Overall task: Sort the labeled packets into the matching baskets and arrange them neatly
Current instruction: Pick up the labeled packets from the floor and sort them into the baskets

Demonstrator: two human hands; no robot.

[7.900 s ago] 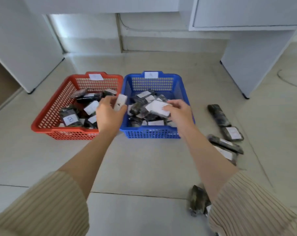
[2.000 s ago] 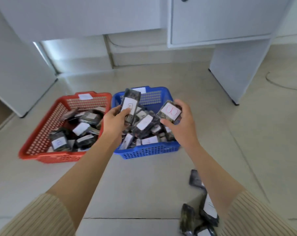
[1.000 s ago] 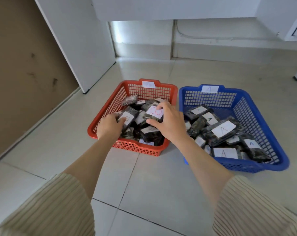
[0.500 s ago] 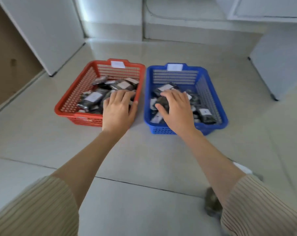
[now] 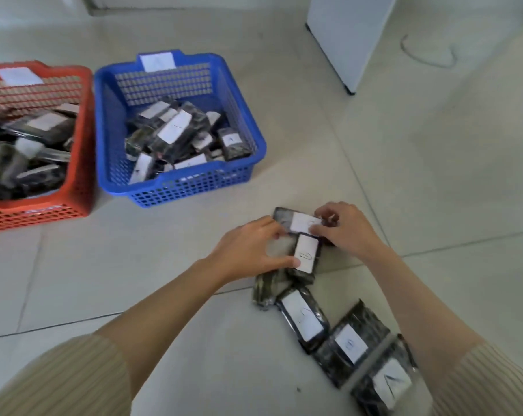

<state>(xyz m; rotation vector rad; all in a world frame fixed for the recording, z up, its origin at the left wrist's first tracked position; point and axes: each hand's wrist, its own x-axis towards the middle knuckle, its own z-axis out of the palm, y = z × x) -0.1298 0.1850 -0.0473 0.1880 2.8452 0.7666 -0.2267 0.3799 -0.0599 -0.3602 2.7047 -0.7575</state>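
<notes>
Left hand holds the near packet on the floor, and right hand pinches the far packet, which touches it. More packets lie by the right arm; the blue basket and red basket sit apart.

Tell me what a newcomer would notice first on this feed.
Both hands work at centre: the left hand holds a white-labelled packet on the floor, the right hand pinches the packet beyond it. A ragged row of loose packets trails from there to the lower right corner. At upper left, the red basket and blue basket stand side by side, both heaped with packets.
</notes>
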